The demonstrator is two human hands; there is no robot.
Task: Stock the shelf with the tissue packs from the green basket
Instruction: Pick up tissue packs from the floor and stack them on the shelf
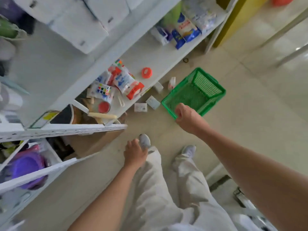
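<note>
From the head camera I look down a white shelf (160, 54) and the floor (250, 124) beside it. The green basket (195, 93) sits on the floor just off the shelf's front edge, and as far as I can see through its mesh, nothing is left inside. My right hand (187, 117) is on the basket's near rim, fingers curled over the edge as if gripping it. My left hand (135, 153) hangs loose above my shoe, fingers half curled, holding nothing that I can make out.

Several small tissue packs (153, 102) lie loose on the floor between the basket and the shelf: one flat by the shelf foot, one just beside the basket's corner, two more further back, one of them standing up against the basket's side. On the shelf itself there are red-and-white packets (128, 82), puzzle cubes and an orange lid, though I cannot tell whether any of them came from the basket.

My judgement: the basket is emptied, but the stocking is barely begun. The floor packs are yet to be lifted onto the shelf.
</note>
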